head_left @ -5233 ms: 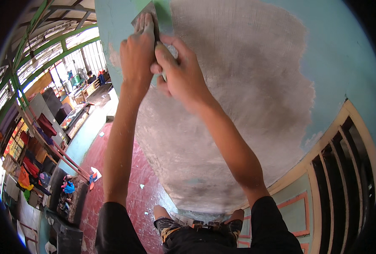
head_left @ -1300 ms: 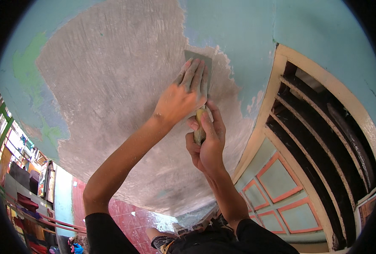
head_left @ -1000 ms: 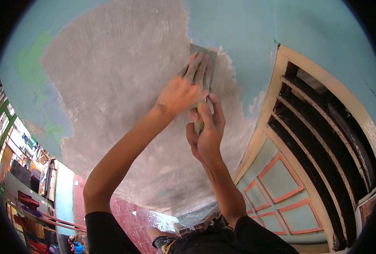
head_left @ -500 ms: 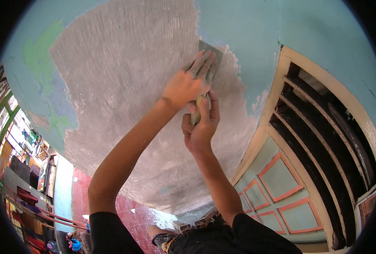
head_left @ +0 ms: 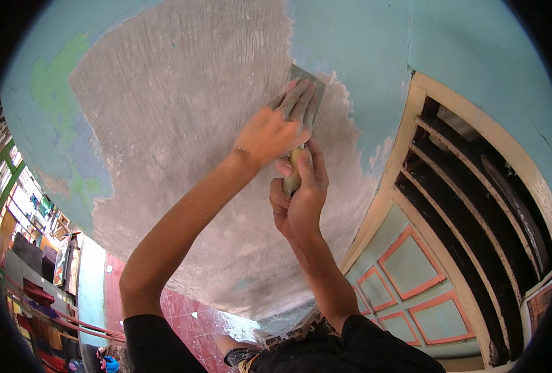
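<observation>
A scraper with a flat metal blade (head_left: 320, 93) and a yellowish handle (head_left: 294, 174) lies against a rough grey-plastered patch of wall (head_left: 183, 118). My right hand (head_left: 305, 205) is wrapped round the handle from below. Higher up, my left hand (head_left: 276, 127) rests on the blade with its dusty fingers stretched out flat, pressing it to the wall. The blade sits close to the ragged border where the bare plaster meets blue-green paint (head_left: 363, 56). Its lower part is hidden under my left fingers.
On the right are a cream-framed slatted vent (head_left: 469, 168) and a panelled door (head_left: 409, 261) with orange trim. Below, the red tiled floor (head_left: 195, 332) has whitish dust on it. Cluttered belongings (head_left: 46, 280) stand at lower left. Green paint (head_left: 55, 81) shows at upper left.
Both hands and the scraper have slid a little way down the wall together. My left elbow has dropped slightly outward. The grip looks the same.
</observation>
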Demonstrator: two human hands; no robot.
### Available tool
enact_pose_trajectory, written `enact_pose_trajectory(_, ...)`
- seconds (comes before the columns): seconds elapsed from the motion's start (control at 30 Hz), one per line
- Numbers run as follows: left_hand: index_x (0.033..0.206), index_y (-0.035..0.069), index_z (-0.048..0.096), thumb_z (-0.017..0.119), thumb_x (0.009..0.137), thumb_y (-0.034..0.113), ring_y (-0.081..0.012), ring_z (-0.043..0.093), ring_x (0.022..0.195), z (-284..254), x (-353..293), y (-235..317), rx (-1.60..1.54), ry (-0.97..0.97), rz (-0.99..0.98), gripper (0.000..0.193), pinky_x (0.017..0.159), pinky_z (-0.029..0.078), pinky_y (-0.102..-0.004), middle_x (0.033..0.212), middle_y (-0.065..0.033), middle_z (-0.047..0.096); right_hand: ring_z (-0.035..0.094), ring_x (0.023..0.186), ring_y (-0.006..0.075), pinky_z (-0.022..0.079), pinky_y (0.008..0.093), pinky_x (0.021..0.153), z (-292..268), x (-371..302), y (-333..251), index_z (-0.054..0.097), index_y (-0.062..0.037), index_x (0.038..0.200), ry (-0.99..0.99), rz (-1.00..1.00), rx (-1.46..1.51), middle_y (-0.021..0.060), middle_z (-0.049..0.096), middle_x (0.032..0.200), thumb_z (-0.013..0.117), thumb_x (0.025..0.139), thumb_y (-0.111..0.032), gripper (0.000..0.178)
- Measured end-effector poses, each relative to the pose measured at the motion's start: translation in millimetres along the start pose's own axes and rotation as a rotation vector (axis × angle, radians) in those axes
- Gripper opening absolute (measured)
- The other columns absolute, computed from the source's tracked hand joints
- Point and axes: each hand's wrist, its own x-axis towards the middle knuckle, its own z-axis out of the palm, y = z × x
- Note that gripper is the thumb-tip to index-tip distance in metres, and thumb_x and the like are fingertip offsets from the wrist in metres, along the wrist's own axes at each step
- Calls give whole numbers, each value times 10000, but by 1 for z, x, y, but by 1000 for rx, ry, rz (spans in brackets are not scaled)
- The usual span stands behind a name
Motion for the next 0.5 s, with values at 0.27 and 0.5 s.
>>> enact_pose_trajectory(0.27, 1263, 0, 583, 609, 719, 143, -258, 447, 1320, 8, -6, -8, -20, 10, 74, 563, 1066, 432, -332, 1396, -133, 496, 225, 385, 39, 180, 194, 324, -10, 18, 43, 382, -148, 1358, 23, -118, -25, 18, 501, 786, 445, 1017, -310, 382)
enact_pose_trajectory(0.5, 1227, 5, 607, 615, 725, 136, -260, 477, 1290, 2, -6, -1, -6, 94, 17, 519, 1037, 461, -320, 1340, -131, 542, 312, 419, 30, 238, 206, 310, -4, 5, 25, 374, -62, 1356, 76, -111, -10, 33, 513, 767, 466, 1016, -265, 406)
